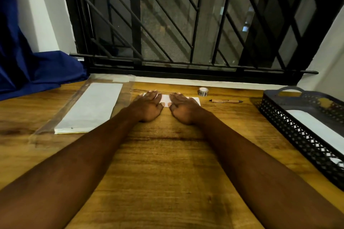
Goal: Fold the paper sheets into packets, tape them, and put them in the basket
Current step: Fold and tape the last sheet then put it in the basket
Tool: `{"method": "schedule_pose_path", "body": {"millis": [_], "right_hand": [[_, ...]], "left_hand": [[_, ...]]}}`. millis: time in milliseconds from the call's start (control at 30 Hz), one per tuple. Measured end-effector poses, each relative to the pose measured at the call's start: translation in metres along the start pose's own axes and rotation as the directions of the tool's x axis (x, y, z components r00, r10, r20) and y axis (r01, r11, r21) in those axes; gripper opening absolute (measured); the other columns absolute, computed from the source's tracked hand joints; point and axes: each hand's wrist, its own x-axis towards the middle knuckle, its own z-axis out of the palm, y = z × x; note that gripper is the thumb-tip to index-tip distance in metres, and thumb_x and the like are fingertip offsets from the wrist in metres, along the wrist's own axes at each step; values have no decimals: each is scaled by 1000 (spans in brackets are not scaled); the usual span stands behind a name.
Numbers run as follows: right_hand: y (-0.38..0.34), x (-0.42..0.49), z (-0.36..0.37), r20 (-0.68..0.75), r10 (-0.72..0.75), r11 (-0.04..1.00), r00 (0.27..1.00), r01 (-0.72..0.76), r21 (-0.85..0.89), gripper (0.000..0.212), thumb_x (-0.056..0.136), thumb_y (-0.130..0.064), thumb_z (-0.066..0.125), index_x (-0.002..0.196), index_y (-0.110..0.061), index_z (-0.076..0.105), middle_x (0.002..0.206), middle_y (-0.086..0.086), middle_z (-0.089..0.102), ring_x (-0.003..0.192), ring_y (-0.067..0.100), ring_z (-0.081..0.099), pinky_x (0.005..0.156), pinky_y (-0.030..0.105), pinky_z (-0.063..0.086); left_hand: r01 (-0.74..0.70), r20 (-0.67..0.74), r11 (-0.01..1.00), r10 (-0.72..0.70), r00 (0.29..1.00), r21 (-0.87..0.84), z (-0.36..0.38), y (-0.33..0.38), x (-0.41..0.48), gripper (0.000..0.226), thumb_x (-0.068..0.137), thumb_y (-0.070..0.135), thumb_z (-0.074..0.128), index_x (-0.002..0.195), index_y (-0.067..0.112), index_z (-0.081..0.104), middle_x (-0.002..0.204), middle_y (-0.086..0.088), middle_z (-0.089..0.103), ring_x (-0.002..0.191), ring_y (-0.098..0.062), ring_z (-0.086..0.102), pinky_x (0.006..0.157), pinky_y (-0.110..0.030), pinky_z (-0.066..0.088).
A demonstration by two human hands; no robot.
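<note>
A folded white paper sheet point(165, 98) lies flat near the desk's far edge, pressed under the left hand point(149, 105) and right hand point(183, 107). A stack of white sheets point(91, 108) lies towards the far left corner. A small tape roll point(203, 91) stands by the far edge. The dark lattice basket point(290, 122) at the right edge holds 1 white packet point(320, 128), lying flat.

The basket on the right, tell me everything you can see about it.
The basket is dark, shallow and rectangular, plastic by the look, with lattice-cut walls and an arched handle at its far end. It sits flat on the wooden table at the right, cut off by the frame edge. Inside lies white paper. Neither the left hand nor the right hand touches it.
</note>
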Motion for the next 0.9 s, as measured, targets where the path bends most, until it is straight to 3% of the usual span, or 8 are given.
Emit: {"method": "schedule_pose_path", "body": {"millis": [200, 400, 533, 667, 800, 900], "right_hand": [[15, -7, -1, -23, 219, 975, 975, -217, 51, 65, 113, -49, 18, 170, -20, 6, 178, 3, -3, 164, 23, -4, 130, 49, 1], [13, -11, 1, -72, 252, 967, 965, -248, 59, 65, 113, -48, 18, 170, -17, 8, 178, 7, 0, 164, 27, -1, 130, 51, 2], [14, -18, 4, -152, 211, 976, 966, -201, 78, 62, 114, -44, 25, 167, -14, 22, 176, 9, 15, 163, 27, 10, 130, 54, 10], [16, -26, 6, -406, 109, 992, 907, -72, 106, 42, 108, -35, 44, 140, -13, 60, 146, 11, 59, 136, 27, 50, 114, 47, 42], [7, -32, 2, -530, 14, 1000, 848, -13, 6, 41, 100, -37, 50, 134, -18, 64, 137, 7, 62, 130, 26, 52, 109, 47, 43], [-5, -37, -2, -529, -69, 997, 846, 40, -66, 42, 95, -42, 56, 131, -22, 65, 133, 2, 63, 128, 24, 51, 106, 48, 44]], "left_hand": [[74, 6, 997, -74, 997, -30, 1, 2, -2, 70, 109, 55, 16, 165, 17, 0, 173, -5, -8, 159, -22, -6, 127, -44, -1], [89, -11, 995, -89, 996, -36, 1, 4, -4, 72, 108, 57, 16, 165, 15, 1, 173, -6, -7, 160, -23, -5, 127, -45, 0], [96, -36, 994, -98, 995, -48, 2, 6, -7, 72, 107, 57, 16, 165, 16, 3, 173, -5, -4, 160, -23, -3, 128, -45, 2], [104, -112, 981, -123, 986, -164, 1, 10, -17, 73, 107, 57, 28, 165, 16, 12, 173, -4, 6, 159, -23, 6, 128, -44, 8], [40, -283, 884, -192, 940, -466, -6, 11, -32, 75, 101, 49, 56, 163, 24, 23, 172, 2, 16, 156, -23, 19, 126, -42, 23], [-8, -362, 854, -212, 908, -520, -18, 5, -43, 63, 97, 43, 64, 153, 25, 41, 163, 2, 34, 147, -23, 36, 117, -39, 37]]}}
